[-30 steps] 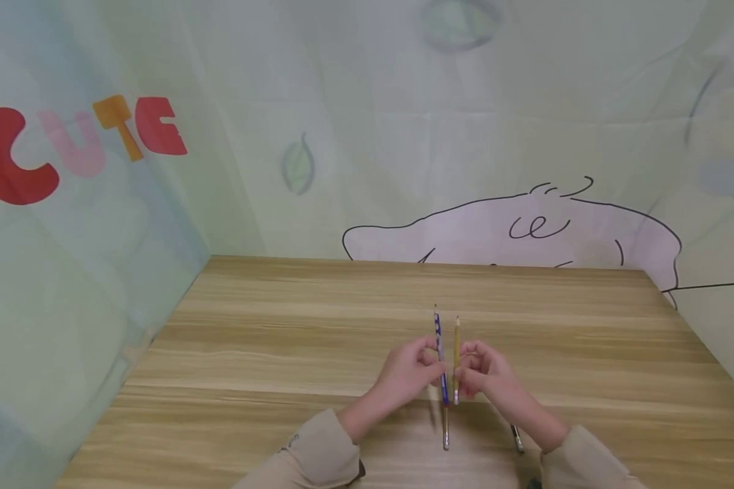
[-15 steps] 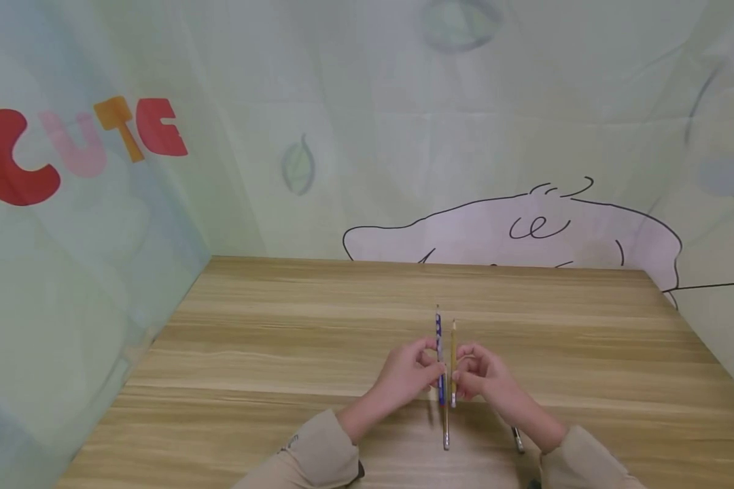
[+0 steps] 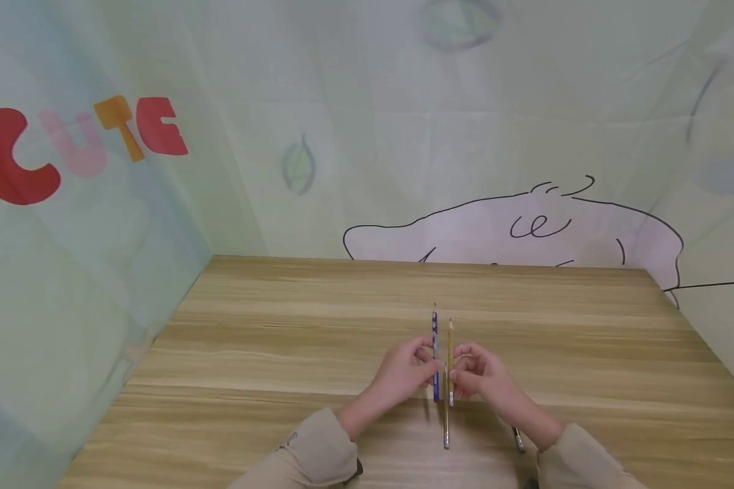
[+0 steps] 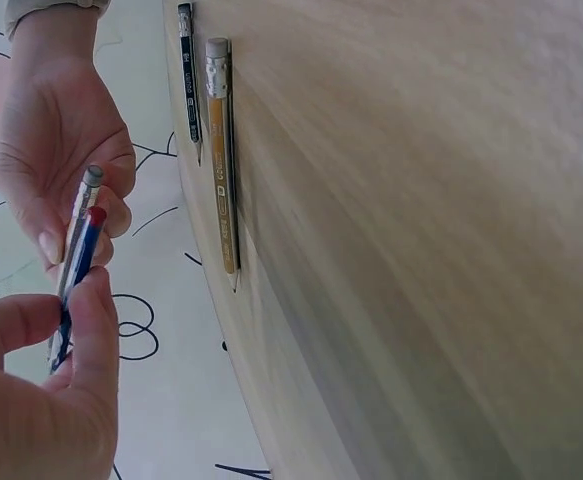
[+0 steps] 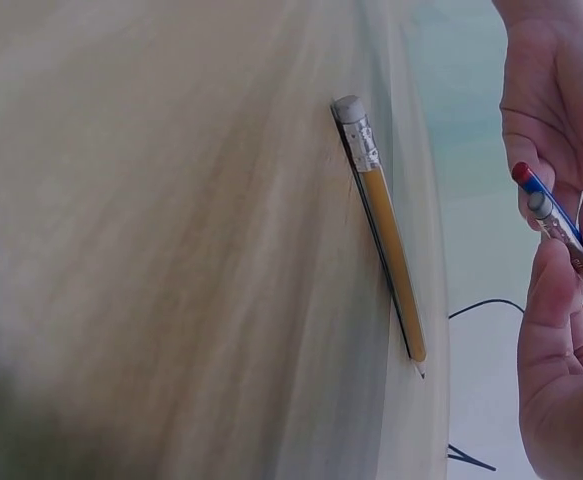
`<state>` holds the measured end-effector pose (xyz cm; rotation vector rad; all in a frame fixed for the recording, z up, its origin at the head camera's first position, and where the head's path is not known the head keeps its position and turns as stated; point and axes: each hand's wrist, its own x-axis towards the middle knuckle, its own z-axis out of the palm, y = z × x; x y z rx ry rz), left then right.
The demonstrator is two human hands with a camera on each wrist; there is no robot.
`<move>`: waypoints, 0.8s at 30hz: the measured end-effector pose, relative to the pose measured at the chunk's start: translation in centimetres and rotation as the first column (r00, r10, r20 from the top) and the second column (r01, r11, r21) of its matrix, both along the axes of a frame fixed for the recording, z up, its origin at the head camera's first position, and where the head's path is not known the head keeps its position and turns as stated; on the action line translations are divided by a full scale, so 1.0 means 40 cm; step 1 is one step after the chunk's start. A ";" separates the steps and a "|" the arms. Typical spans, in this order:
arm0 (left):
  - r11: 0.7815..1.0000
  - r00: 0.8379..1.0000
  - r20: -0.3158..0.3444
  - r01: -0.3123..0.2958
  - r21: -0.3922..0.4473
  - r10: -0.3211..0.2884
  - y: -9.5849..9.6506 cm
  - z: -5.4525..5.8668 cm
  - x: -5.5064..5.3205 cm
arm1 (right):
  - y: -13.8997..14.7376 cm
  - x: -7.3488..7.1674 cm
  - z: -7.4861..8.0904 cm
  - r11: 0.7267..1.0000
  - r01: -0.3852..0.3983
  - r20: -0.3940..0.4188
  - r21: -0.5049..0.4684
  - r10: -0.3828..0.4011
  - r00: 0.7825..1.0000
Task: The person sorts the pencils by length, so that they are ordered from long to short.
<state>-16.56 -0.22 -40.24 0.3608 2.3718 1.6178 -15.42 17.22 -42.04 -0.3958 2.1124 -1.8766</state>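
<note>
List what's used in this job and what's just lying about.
In the job:
blue pencil, in the left hand
held yellow pencil, in the right hand

Seemingly lying about:
loose yellow pencil, on the table
black pencil, likewise

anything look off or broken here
Nothing stands out. The left hand holds a blue pencil, the right hand a yellow pencil; a second yellow pencil and a black pencil lie on the table. I see nothing broken or spilled.

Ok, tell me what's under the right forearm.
A black pencil, lying on the table. In the head view only its eraser end shows clearly; the forearm covers much of it. The left wrist view shows its tip.
</note>
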 end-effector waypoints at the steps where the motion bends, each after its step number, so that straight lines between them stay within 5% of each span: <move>1: 1.000 1.000 -0.002 -0.002 -0.008 0.002 -0.002 0.000 -0.002 | 0.000 -0.002 -0.001 1.000 0.001 0.000 -0.001 -0.001 1.000; 8: 0.998 0.999 -0.002 -0.042 -0.043 0.042 -0.019 -0.005 -0.034 | -0.007 -0.011 -0.003 1.000 0.012 0.010 -0.010 -0.012 1.000; 24: 0.992 0.992 0.078 -0.092 -0.091 0.099 -0.079 -0.018 -0.157 | -0.020 -0.009 -0.015 1.000 0.031 0.026 -0.002 -0.031 0.999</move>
